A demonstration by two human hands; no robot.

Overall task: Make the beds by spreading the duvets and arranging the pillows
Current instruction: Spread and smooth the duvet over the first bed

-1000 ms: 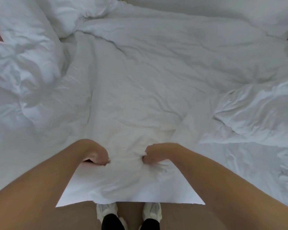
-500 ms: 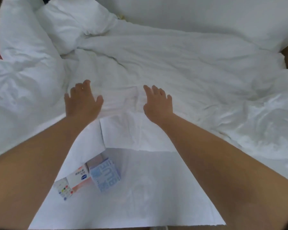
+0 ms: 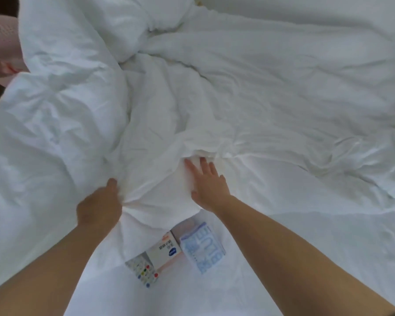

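Head view: both bare forearms reach in from the lower edge toward the white box that lies on the bed sheet. The left hand is up and to the left of the box, back of the hand to the camera, thumb pointing away. It is clenched on a bunch of the duvet, and creases fan out from its grip. The right hand is up and to the right of the box. It is released and flat, fingers straight and slightly spread, pressing on the duvet's near edge.

The left hand's fingers are hidden behind its own back and the gathered cloth. The right fingertips reach a raised fold, and whether they slip under it cannot be told. The box's print is too blurred to read. Touching the box, a remote control with coloured buttons lies at its lower left and a blue-lettered packet at its right. Far up and left of the box, a pale pink thing is cut off by the frame.

The duvet is white and heavily crumpled. It covers the bed above the box, heaped in thick rolls to the upper left and flatter to the upper right.
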